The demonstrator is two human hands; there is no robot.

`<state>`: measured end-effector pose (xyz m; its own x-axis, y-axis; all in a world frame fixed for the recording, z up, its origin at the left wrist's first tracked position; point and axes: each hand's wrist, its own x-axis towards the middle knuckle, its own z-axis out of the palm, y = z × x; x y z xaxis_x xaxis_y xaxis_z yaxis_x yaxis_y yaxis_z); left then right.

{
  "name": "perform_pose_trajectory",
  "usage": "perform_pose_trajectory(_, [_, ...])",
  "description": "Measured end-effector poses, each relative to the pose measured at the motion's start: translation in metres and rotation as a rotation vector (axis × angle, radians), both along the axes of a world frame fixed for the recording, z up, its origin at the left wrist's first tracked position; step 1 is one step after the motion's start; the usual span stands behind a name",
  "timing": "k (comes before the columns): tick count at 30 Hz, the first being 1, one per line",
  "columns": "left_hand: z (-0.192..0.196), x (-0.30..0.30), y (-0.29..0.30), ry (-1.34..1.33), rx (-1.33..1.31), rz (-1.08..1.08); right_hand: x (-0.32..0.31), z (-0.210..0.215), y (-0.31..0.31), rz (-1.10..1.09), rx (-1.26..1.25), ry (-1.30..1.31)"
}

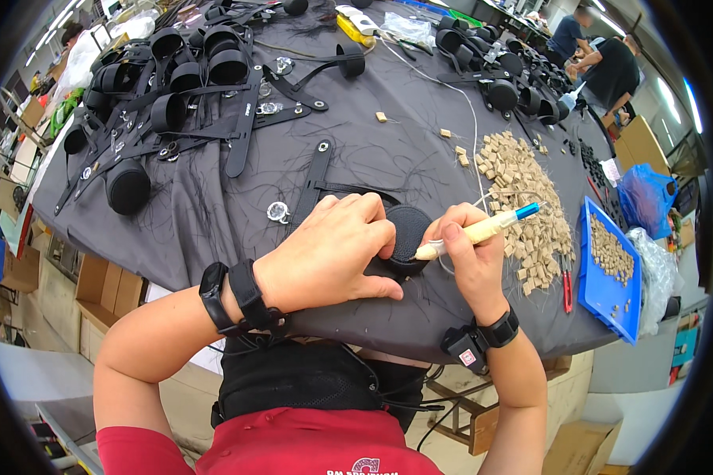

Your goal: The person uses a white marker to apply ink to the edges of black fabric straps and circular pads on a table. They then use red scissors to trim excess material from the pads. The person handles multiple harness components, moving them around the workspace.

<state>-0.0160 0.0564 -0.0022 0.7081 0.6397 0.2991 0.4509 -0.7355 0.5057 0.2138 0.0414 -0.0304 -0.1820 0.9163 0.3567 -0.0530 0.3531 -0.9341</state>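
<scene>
My left hand (325,249) lies on the near part of the cloth-covered table, its fingers curled against a black round padded cup (408,228). A black strap (315,176) with a metal eyelet runs away from beneath that hand. In my right hand (475,265) I grip a pen-shaped tool (487,228), cream-coloured with a blue back end. Its tip points down-left and meets the near right edge of the cup, though whether it touches is hard to tell. Beside the strap sits a small clear round piece (277,211).
A heap of small tan tagged pieces (527,210) lies right of my hands, with red-handled tweezers (567,289) and a blue tray (634,305) beyond. Black strap assemblies (186,87) pile up at far left. A white cord (469,99) crosses the table. People (610,75) work at far right.
</scene>
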Motion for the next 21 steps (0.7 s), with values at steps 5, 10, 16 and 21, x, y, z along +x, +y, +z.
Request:
perform_pose_trajectory(5, [-0.006, 0.004, -0.004, 0.012, 0.071, 0.055, -0.002, 0.001, 0.000, -0.018, -0.008, -0.029])
perform_pose_trajectory(10, [-0.001, 0.007, -0.004, 0.022, 0.108, 0.088, 0.000, 0.001, 0.000, -0.028, 0.000, -0.043])
perform_pose_trajectory(16, [0.001, 0.010, 0.004, -0.034, 0.123, -0.009, -0.001, 0.001, 0.000, -0.024, 0.001, -0.029])
perform_pose_trajectory(21, [-0.001, 0.010, 0.011, -0.088, 0.080, -0.055, 0.000, 0.001, 0.001, -0.020, -0.001, -0.047])
